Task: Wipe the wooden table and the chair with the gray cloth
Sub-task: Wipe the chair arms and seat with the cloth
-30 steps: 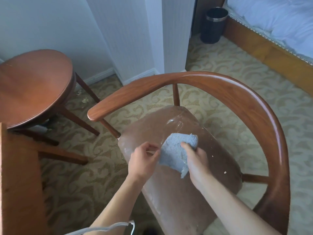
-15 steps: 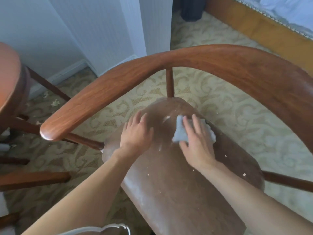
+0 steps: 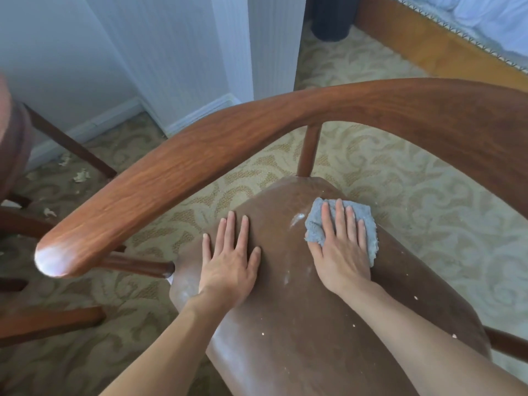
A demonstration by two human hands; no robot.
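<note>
The chair fills the view: a brown padded seat (image 3: 300, 324) under a curved wooden back rail (image 3: 228, 144). White smears and crumbs dot the seat. The gray cloth (image 3: 368, 224) lies at the seat's far corner, and my right hand (image 3: 341, 252) presses flat on it with fingers spread. My left hand (image 3: 228, 258) rests flat and open on the bare seat to the left of the cloth, holding nothing. Only the rim of the round wooden table (image 3: 11, 144) shows at the far left edge.
A table leg (image 3: 71, 144) and other wooden rails (image 3: 48, 324) stand at the left on patterned carpet (image 3: 400, 178) with scattered debris. A white wall corner (image 3: 228, 52) is behind the chair. A dark bin (image 3: 331, 18) and a bed frame (image 3: 428, 47) sit at the upper right.
One second ago both hands held the cloth up over the seat. Now the cloth is pressed flat at the seat's far corner under my right hand, my left hand lies on the seat, and my view is closer.
</note>
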